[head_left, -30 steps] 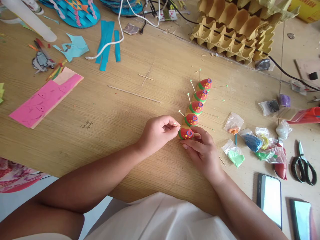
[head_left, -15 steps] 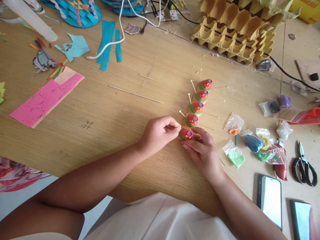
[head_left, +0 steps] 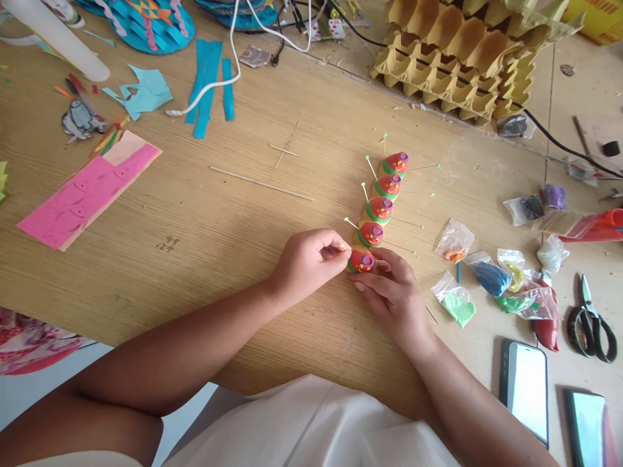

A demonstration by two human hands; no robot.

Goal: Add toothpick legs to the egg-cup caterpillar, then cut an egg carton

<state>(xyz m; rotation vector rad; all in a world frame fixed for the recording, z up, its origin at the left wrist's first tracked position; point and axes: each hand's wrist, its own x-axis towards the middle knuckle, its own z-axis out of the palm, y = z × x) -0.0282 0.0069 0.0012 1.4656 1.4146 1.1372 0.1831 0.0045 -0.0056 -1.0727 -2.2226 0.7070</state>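
Handwriting (head_left: 169, 242) on the tabletop (head_left: 233, 253) sits at 9 o'clock from your nearest red-faced clay figure (head_left: 362, 263); you can roughly make out a 4 above a 12. Your left hand (head_left: 306, 261) pinches a green-tipped stick (head_left: 342, 247) between thumb and forefinger, at the figure's 9 o'clock side. Your right hand (head_left: 396, 295) grips that same figure from 4 o'clock. Four matching figures (head_left: 379, 210) run on between 12 and 1 o'clock, with sticks poking outward. Between 1 and 2 o'clock, yellow packaging (head_left: 596, 23) bears red print, too cropped to read.
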